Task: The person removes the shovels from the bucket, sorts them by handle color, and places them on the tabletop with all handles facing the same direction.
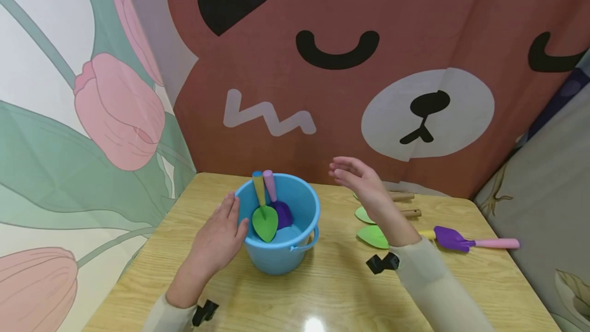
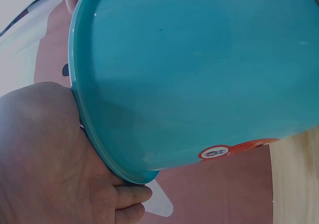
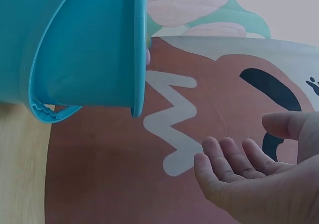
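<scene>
A light-blue bucket point(image 1: 276, 260) stands upright on the table, its handle hanging down at the right side. Inside lean a green trowel point(image 1: 265, 225) with a yellow handle and a purple shovel point(image 1: 282, 214) with a lilac handle. My left hand point(image 1: 218, 237) touches the bucket's left rim with fairly straight fingers; the left wrist view shows that hand point(image 2: 55, 159) flat along the rim. To the right of the bucket, my right hand point(image 1: 369, 188) hovers above the table, fingers loosely bent and holding nothing, apart from the bucket point(image 3: 84, 59) in the right wrist view.
Beneath and beyond my right forearm lie several tools: green trowels point(image 1: 372, 237) and a purple shovel point(image 1: 451, 239) with a pink handle. The wooden table point(image 1: 336, 296) meets a bear-print cloth point(image 1: 276, 152) at its back edge. A tulip-print cloth point(image 1: 124, 117) hangs at left.
</scene>
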Demonstrator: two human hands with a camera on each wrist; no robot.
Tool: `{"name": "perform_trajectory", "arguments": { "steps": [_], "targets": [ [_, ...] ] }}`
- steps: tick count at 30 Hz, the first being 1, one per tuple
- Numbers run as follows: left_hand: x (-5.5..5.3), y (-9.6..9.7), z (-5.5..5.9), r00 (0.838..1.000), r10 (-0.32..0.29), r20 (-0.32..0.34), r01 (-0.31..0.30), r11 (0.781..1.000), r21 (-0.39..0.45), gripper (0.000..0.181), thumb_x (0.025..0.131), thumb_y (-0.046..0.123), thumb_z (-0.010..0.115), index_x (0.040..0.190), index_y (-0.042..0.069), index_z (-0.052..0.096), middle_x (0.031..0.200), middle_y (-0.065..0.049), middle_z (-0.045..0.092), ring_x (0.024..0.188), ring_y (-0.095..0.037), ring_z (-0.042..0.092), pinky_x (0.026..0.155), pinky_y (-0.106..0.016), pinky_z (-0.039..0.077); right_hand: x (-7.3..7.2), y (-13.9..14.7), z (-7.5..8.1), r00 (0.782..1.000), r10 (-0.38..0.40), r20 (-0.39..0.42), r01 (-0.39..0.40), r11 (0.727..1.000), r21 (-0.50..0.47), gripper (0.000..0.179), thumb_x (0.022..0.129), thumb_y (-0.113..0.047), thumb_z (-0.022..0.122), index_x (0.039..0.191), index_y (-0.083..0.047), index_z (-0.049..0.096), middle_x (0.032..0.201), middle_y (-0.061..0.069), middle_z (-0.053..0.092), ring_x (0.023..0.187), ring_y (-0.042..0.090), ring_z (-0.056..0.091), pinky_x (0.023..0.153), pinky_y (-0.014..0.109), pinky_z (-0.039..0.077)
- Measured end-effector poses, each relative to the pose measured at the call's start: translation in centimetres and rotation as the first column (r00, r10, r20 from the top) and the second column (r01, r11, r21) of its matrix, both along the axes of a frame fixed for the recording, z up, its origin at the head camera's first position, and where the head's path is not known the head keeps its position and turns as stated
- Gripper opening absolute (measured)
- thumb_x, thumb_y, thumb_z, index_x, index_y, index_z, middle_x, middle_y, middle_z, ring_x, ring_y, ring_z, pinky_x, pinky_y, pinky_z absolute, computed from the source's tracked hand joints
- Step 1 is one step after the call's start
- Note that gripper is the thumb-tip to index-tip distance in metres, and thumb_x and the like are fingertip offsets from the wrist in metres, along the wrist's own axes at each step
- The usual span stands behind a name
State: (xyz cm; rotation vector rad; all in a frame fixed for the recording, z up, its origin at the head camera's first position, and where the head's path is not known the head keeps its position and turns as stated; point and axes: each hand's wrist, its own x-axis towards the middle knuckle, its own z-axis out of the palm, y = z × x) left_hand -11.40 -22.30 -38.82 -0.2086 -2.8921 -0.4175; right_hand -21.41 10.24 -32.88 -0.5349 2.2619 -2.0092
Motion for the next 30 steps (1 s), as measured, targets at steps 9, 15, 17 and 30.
{"name": "perform_trajectory", "arguments": {
  "steps": [9,15,17,30],
  "targets": [
    [0.0,-0.1,-0.1,1.0,-0.001,0.004,0.001,1.0,-0.002,0.066,0.108,0.036,0.041,0.154,-0.01,0.03,0.164,-0.026,0.021,0.153,-0.04,0.021,0.121,-0.055,0.026,-0.5,-1.5,0.1,1.0,0.011,0.023,-0.011,1.0,0.01,0.041,0.102,-0.021,0.062,0.14,-0.006,0.054,0.135,0.015,0.059,0.126,0.03,0.059,0.107,0.042,0.05],
    [0.0,-0.1,-0.1,1.0,-0.005,0.001,0.005,1.0,-0.01,0.068,0.108,0.039,0.037,0.154,-0.01,0.029,0.165,-0.026,0.02,0.153,-0.04,0.021,0.121,-0.055,0.026,-1.0,-2.4,0.1,0.999,0.02,0.031,-0.021,0.999,0.026,0.042,0.101,-0.024,0.063,0.139,-0.007,0.055,0.135,0.014,0.06,0.126,0.031,0.059,0.106,0.043,0.05],
    [0.0,-0.2,-0.1,1.0,-0.009,-0.006,0.009,1.0,-0.007,0.068,0.108,0.039,0.037,0.154,-0.011,0.03,0.164,-0.027,0.021,0.152,-0.041,0.021,0.121,-0.056,0.026,-1.2,-2.6,0.2,0.999,0.024,0.023,-0.025,0.999,0.043,0.042,0.101,-0.025,0.063,0.139,-0.008,0.055,0.135,0.013,0.06,0.126,0.031,0.06,0.106,0.043,0.05],
    [-0.2,-0.3,-0.3,1.0,-0.014,-0.002,0.014,1.0,-0.011,0.067,0.108,0.038,0.039,0.154,-0.01,0.03,0.164,-0.026,0.021,0.153,-0.04,0.021,0.121,-0.055,0.026,-2.4,-4.6,0.2,0.999,0.025,0.039,-0.032,0.984,0.173,0.047,0.099,-0.028,0.065,0.142,-0.012,0.054,0.139,0.011,0.059,0.128,0.031,0.059,0.108,0.047,0.048]
  ]
}}
